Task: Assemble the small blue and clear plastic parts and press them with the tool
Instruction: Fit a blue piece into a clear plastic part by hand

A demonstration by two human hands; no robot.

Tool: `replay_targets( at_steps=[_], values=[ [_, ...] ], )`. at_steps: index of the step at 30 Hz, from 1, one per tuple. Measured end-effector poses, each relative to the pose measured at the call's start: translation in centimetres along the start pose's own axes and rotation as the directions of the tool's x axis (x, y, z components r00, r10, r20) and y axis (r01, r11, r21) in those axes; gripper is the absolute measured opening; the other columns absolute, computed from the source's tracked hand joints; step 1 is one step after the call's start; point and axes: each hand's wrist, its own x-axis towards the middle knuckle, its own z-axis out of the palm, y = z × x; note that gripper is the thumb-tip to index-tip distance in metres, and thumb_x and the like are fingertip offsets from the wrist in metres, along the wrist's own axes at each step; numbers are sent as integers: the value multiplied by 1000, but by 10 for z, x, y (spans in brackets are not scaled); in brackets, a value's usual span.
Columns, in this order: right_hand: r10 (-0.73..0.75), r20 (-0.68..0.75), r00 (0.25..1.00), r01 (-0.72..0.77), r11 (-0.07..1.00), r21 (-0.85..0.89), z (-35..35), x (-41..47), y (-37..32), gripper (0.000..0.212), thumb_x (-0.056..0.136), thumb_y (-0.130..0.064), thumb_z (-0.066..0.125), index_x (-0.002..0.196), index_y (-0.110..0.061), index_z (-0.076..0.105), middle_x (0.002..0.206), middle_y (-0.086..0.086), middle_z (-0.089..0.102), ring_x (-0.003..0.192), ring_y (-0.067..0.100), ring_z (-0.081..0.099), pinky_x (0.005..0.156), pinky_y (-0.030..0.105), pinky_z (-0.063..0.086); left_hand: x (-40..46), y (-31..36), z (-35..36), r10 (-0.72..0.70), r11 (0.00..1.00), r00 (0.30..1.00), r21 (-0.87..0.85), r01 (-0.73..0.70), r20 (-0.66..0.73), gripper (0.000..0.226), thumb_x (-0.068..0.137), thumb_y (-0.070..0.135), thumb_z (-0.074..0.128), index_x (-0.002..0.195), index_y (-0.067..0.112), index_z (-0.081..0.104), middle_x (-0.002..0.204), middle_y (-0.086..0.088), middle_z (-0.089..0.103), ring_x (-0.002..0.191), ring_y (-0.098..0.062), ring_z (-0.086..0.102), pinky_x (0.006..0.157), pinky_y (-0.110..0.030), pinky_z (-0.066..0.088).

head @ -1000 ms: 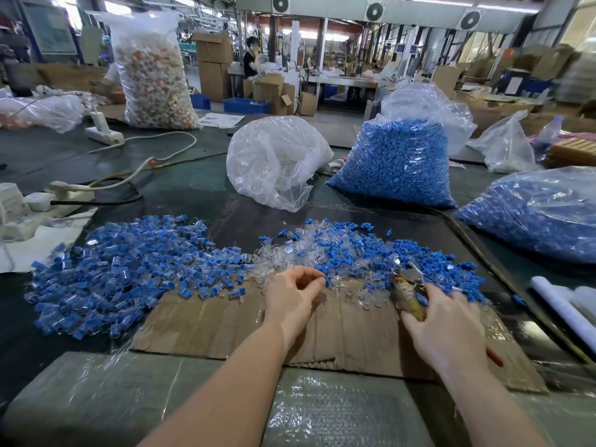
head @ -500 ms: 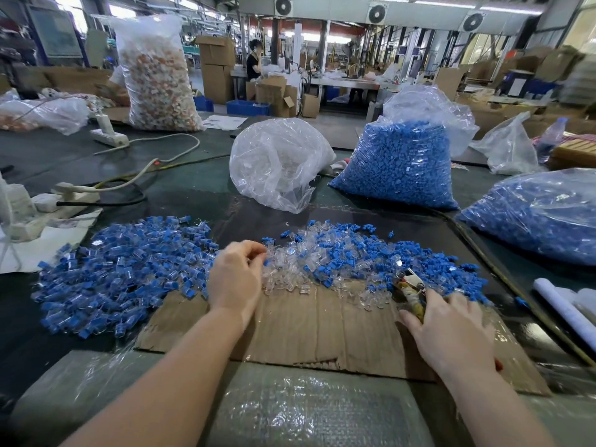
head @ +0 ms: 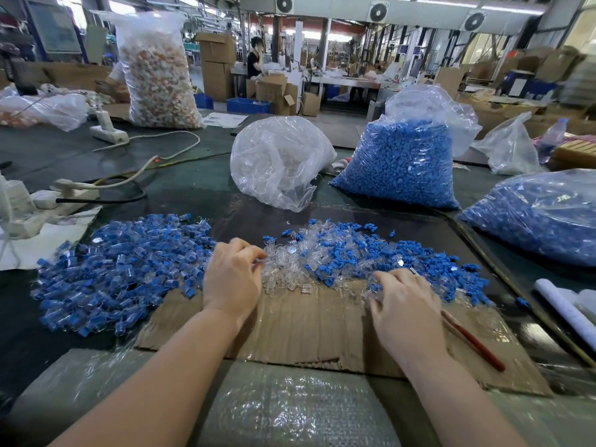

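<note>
The left hand (head: 230,279) lies palm down, its fingers (head: 254,253) curled and pinching a clear part at the edge of the loose parts pile (head: 338,253) on the desk. The right hand (head: 404,304) lies over the pile's near edge with fingers spread; the red-handled tool (head: 474,345) lies beside it on the cardboard (head: 306,327).

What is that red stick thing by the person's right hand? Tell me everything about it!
It looks like the red handle of a hand tool, thin, smooth and probably plastic-coated. It lies slanted on the brown cardboard sheet, running from under the right hand toward the near right corner. The hand covers the tool's working end, so its shape and whether the fingers grip it cannot be told.
</note>
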Motion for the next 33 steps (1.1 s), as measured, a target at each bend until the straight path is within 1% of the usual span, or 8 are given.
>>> replay_targets(
  at_steps=[3, 5, 8, 12, 17, 21, 27, 33],
  values=[
    [-94, 24, 995, 91, 992, 91, 11, 7, -15, 32, 96, -23, 47, 128, -28, 49, 126, -9, 49, 117, 12, 41, 104, 34, 29, -7, 12, 8, 66, 998, 992, -14, -65, 111, 21, 89, 12, 56, 106, 17, 68, 103, 2, 57, 101, -15, 44, 85, -21, 34],
    [-145, 30, 989, 140, 982, 126, 16, 12, -23, 34, 95, -15, 46, 126, -28, 51, 123, -9, 51, 116, 13, 40, 102, 33, 29, -10, 14, 10, 48, 999, 984, 10, -51, 171, 29, 88, 11, 51, 113, 19, 64, 108, 3, 55, 106, -15, 42, 89, -26, 38],
    [-188, 44, 981, 182, 977, 114, 22, 20, -33, 38, 92, -6, 42, 122, -27, 54, 119, -7, 52, 114, 17, 41, 99, 36, 28, -9, 17, 9, 35, 999, 976, 16, -40, 214, 36, 86, 10, 49, 118, 19, 62, 109, 3, 56, 104, -15, 43, 87, -26, 37],
    [-179, 62, 982, 175, 982, 67, 24, 29, -40, 26, 94, -11, 44, 112, -26, 56, 111, -6, 54, 109, 18, 44, 97, 37, 27, -10, 18, 9, 55, 998, 969, -18, -52, 240, 30, 88, 10, 48, 110, 17, 66, 101, 3, 57, 89, -9, 42, 77, -19, 34],
    [-177, 67, 982, 173, 983, 58, 24, 35, -41, 14, 94, -15, 49, 101, -25, 56, 103, -6, 54, 104, 17, 46, 94, 36, 30, -13, 25, 13, 115, 990, 962, -105, -91, 249, 21, 90, 14, 56, 105, 16, 69, 100, 3, 60, 86, -7, 47, 79, -16, 38],
    [-183, 57, 982, 180, 983, 43, 24, 35, -37, 18, 93, -10, 47, 100, -24, 55, 100, -6, 54, 102, 17, 47, 92, 35, 29, -17, 31, 17, 131, 982, 962, -162, -93, 240, 18, 89, 19, 60, 104, 16, 70, 100, 4, 61, 84, -3, 45, 79, -12, 34],
    [-231, 111, 967, 233, 972, -5, 24, 32, -34, 25, 91, -10, 46, 106, -27, 58, 108, -6, 50, 108, 18, 44, 100, 42, 26, -23, 35, 24, 117, 982, 961, -176, -74, 250, 20, 86, 20, 64, 106, 19, 68, 101, 7, 59, 89, -3, 45, 83, -11, 32],
    [-227, 99, 969, 229, 973, -5, 25, 33, -33, 26, 91, -9, 45, 102, -26, 61, 103, -7, 52, 104, 17, 45, 100, 41, 26, -27, 34, 24, 86, 969, 964, -245, -23, 253, 10, 85, 17, 66, 93, 22, 66, 87, 15, 51, 81, -1, 48, 70, -6, 33]
  ],
)
